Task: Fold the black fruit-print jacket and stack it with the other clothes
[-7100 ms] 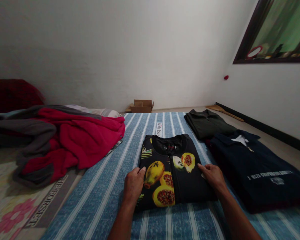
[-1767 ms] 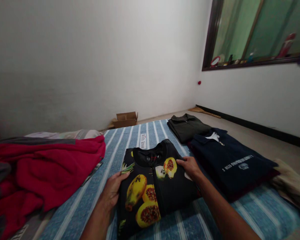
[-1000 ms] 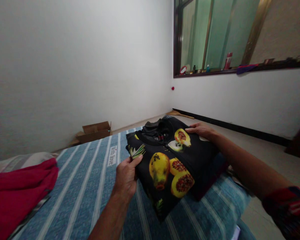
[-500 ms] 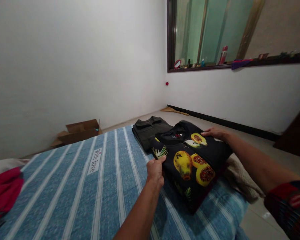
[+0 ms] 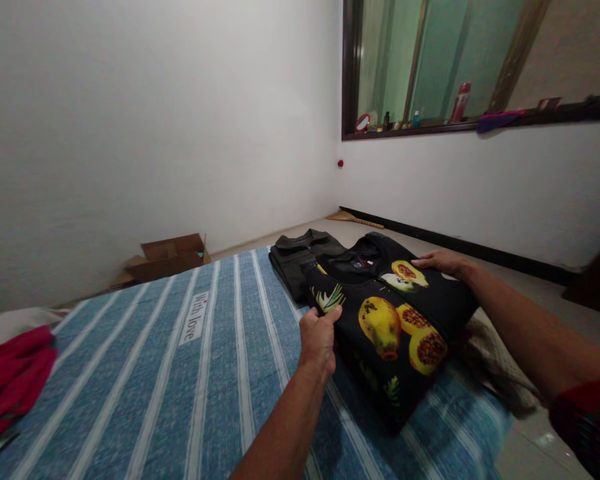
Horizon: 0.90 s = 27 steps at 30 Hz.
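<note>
A folded black jacket [image 5: 365,360] with a yellow papaya print lies between my hands at the bed's right side, its neckline facing away from me. My left hand [image 5: 320,340] grips its left edge, thumb on top and the other fingers tucked beneath. On the opposite edge, my right hand [image 5: 443,262] pinches the cloth near the shoulder, its fingers partly hidden. Just behind the jacket sits a folded dark grey collared garment [image 5: 293,260], which the jacket partly overlaps in view. Beige cloth [image 5: 500,363] shows under my right forearm.
The blue striped bedspread [image 5: 175,373] covers the bed. Pink cloth [image 5: 15,373] lies at its left edge. An open cardboard box [image 5: 167,263] stands on the floor beyond, and a broom [image 5: 355,219] lies by the wall. Small bottles and a red can [image 5: 461,102] line the windowsill.
The view has shifted slightly, so most things sit a little further right. Both hands keep their hold on the jacket, which stays almost in place beside the grey garment.
</note>
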Available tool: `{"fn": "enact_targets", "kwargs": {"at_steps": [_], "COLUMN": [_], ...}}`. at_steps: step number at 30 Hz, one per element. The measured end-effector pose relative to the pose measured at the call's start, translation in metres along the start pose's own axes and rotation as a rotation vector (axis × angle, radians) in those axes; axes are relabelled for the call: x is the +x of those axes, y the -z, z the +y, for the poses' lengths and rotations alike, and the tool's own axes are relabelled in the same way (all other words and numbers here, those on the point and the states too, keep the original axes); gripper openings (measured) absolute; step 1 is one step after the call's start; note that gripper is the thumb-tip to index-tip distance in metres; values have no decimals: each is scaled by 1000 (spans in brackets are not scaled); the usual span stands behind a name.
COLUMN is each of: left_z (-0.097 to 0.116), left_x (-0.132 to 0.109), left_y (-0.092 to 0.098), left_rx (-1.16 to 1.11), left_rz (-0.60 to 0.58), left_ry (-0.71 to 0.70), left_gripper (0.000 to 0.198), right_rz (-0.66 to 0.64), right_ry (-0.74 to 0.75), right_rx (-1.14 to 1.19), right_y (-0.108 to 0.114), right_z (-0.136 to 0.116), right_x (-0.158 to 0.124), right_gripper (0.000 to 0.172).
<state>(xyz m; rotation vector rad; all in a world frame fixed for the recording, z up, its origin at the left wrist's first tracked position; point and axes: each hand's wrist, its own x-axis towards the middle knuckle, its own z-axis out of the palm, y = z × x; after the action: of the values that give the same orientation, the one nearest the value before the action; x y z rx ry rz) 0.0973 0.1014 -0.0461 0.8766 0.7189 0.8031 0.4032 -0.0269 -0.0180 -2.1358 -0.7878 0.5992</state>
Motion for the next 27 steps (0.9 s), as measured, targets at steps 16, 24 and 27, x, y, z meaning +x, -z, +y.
{"fn": "enact_targets", "kwargs": {"at_steps": [16, 24, 27], "left_z": [-7, -8, -14], "left_x": [0, 0, 2], "left_y": [6, 0, -1], "left_rx": [82, 131, 121], "left_rz": [18, 28, 1], "left_ry": [86, 148, 136], "left_gripper": [12, 19, 18], "right_rz": [342, 42, 15], "right_ry": [522, 421, 407], "right_rx": [-682, -752, -721], "right_y": [-66, -118, -115], "right_z": [-85, -95, -81], "right_x": [-45, -40, -29], "right_gripper": [50, 71, 71]}}
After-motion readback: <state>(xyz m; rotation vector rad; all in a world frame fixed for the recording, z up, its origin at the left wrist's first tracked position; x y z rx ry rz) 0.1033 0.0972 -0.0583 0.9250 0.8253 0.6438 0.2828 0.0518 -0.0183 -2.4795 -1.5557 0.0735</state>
